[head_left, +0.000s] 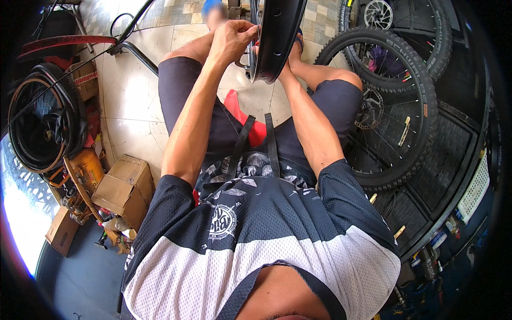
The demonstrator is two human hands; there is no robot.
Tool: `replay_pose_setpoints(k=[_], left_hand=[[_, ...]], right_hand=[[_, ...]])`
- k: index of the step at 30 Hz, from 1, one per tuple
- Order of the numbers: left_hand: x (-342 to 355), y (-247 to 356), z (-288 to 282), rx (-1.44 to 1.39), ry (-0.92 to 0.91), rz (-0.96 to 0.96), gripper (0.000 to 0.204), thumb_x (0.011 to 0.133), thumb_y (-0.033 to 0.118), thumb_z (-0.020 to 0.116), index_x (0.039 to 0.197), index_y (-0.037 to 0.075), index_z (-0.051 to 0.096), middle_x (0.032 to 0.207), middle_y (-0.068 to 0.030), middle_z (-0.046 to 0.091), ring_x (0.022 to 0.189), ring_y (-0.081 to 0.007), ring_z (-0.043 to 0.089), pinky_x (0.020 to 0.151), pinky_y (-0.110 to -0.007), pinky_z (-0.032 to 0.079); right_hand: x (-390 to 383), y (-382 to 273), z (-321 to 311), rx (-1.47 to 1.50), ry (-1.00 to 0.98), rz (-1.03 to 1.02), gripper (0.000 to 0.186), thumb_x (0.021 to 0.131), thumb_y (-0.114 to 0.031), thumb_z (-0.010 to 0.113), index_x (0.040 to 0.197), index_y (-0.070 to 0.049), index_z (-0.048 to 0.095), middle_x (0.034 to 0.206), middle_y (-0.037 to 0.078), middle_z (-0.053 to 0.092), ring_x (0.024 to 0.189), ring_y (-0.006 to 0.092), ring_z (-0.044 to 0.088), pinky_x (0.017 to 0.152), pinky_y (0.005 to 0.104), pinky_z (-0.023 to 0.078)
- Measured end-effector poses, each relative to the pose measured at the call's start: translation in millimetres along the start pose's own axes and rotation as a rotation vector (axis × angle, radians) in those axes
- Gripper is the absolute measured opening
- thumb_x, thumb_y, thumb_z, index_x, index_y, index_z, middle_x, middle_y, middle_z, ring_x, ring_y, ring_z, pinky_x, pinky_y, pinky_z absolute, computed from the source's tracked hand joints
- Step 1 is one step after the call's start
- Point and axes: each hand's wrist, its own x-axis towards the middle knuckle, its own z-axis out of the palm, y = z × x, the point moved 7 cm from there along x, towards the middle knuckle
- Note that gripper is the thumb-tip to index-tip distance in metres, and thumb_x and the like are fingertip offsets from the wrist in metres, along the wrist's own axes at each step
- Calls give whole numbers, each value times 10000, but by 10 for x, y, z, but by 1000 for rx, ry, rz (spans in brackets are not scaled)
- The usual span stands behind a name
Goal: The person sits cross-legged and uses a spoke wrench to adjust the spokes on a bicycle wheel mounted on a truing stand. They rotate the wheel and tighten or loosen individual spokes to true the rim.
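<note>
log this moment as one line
left hand: fingers pinched beside black rim, hold unclear | right hand: hidden behind rim | nearby: tyred wheel, cardboard box

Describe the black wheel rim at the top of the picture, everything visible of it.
The black rim looks smooth and slightly glossy, with small round holes along its broad face. No tire covers the visible part. It stands roughly upright, its top cut off by the picture's edge. The left hand is at its left side; contact is unclear. The right forearm reaches its right side, where the rim mostly hides the hand.
</note>
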Motion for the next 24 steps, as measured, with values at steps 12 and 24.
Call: replay_pose_setpoints(k=[12, 24], left_hand=[[27, -19, 16, 16, -8, 52, 308, 926, 255, 663, 944, -44, 731, 786, -131, 738, 690, -150, 685, 661, -289, 533], [37, -37, 12, 33, -17, 26, 296, 924, 246, 657, 943, -40, 733, 779, -121, 736, 688, -154, 686, 663, -295, 535]], right_hand=[[34, 344, 116, 208, -76, 16, 392, 918, -423, 618, 1082, -80, 713, 880, 199, 700, 816, 289, 679, 741, 388, 497], [55, 411, -30, 97, 134, -10, 438, 823, -460, 757, 882, -28, 725, 766, 131, 714, 694, 221, 676, 660, 358, 493]])
